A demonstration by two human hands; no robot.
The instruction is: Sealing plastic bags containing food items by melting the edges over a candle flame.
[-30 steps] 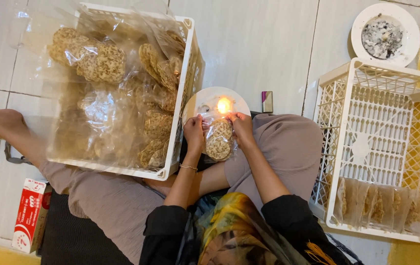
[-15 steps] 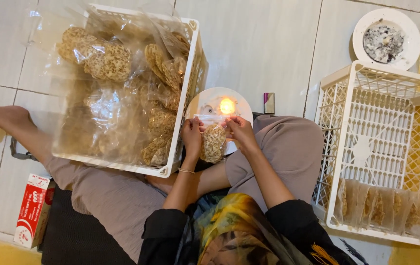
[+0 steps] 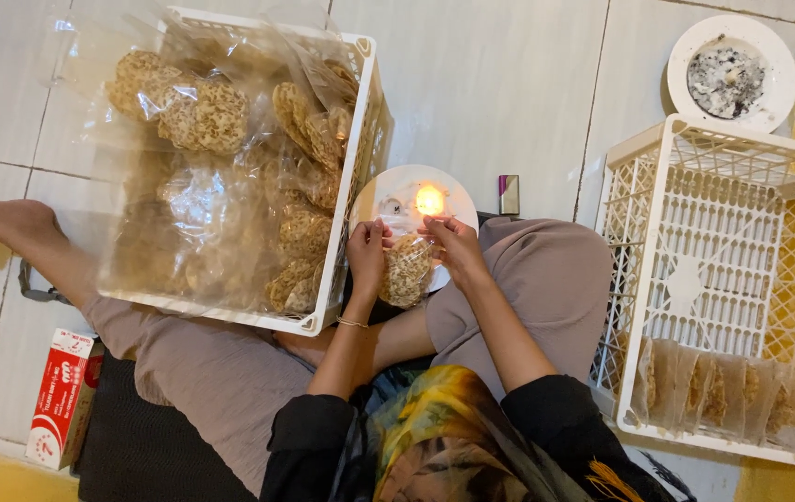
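Both my hands hold a small clear bag of round brown crackers (image 3: 407,271) over my lap. My left hand (image 3: 366,255) grips its left top corner and my right hand (image 3: 450,247) grips the right top corner. The bag's top edge is close to a small flame (image 3: 429,199) burning on a white plate (image 3: 459,191) just beyond my knees.
A white crate (image 3: 351,177) lined with clear plastic and holding several cracker bags sits to the left. Another white crate (image 3: 695,279) at right holds a row of sealed bags (image 3: 723,395). A white dish of ash (image 3: 730,74), a lighter (image 3: 508,194) and a red box (image 3: 63,395) lie on the tiled floor.
The bag has been lowered slightly and brought nearer the flame; my hands shifted a little along its top edge.
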